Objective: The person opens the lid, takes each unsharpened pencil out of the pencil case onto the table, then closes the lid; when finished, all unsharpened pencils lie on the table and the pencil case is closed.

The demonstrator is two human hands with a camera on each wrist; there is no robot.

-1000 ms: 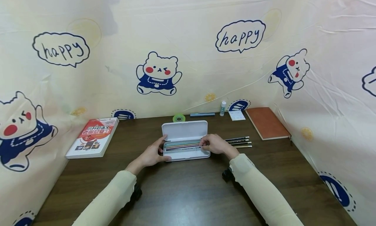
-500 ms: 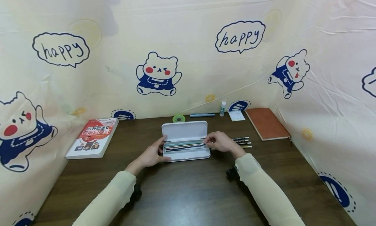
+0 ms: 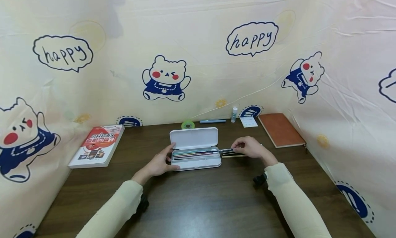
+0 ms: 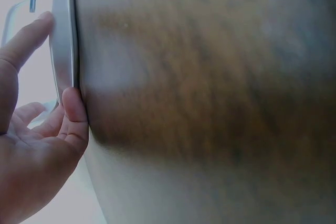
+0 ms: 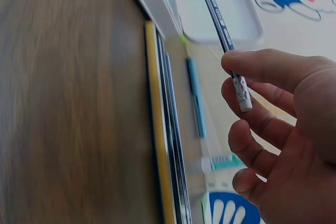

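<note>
Centre frame, on dark wooden counter (image 3: 198, 196): open white plastic pencil case (image 3: 195, 149) | left hand (image 3: 161, 162) grips its end | right hand (image 3: 252, 148) pinches dark-blue eraser-tipped pencil (image 5: 218, 17), tip hidden | loose pencils (image 5: 163, 145) partly covered.

Dark wooden table (image 3: 201, 200) with stationery.
On it lie a red book (image 3: 98, 145), an open white case (image 3: 195, 148), pencils (image 3: 233, 155), a brown notebook (image 3: 281, 129), perhaps a tape roll (image 3: 187, 124).
</note>
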